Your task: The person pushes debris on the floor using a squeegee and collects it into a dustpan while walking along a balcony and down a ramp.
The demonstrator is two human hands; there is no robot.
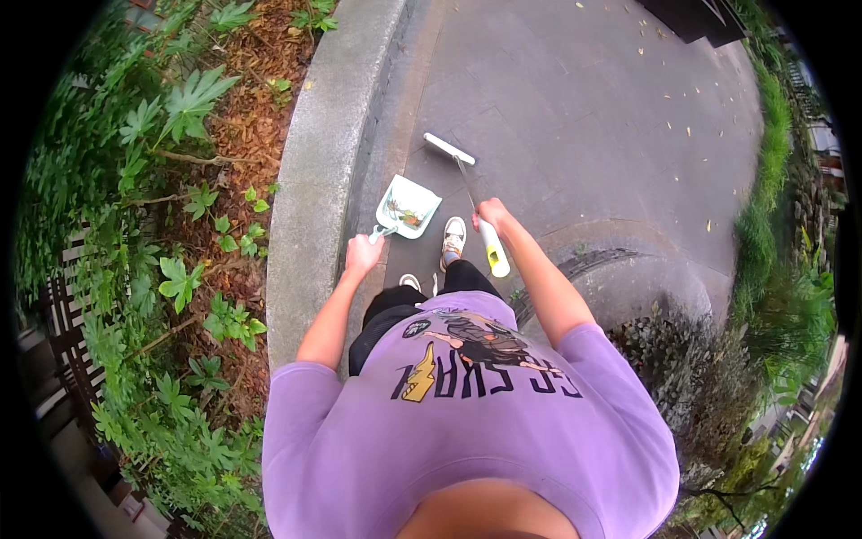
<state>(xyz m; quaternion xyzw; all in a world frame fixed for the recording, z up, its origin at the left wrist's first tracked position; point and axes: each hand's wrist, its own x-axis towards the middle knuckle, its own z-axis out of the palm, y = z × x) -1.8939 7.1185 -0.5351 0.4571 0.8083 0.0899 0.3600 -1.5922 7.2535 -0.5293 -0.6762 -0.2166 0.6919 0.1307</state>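
Note:
My left hand [364,255] grips the short handle of a pale plastic dustpan [419,195], held low beside the kerb with its wide mouth pointing away from me. Several dry leaves [407,215] lie in the pan. In my right hand [492,213] is a long tool with a white and yellow-green grip [495,252]. Its thin metal shaft runs forward to a narrow white crossbar head [449,149], ahead and to the right of the dustpan. Whether that head touches the paving I cannot tell.
A raised concrete kerb [316,155] runs along the left, with mulch [252,114] and leafy plants [192,104] behind it. A curved stone edge [626,283] and a shrub [680,364] stand at the right. Small leaves dot the grey paving [572,135]. My shoe [454,236] is near the dustpan.

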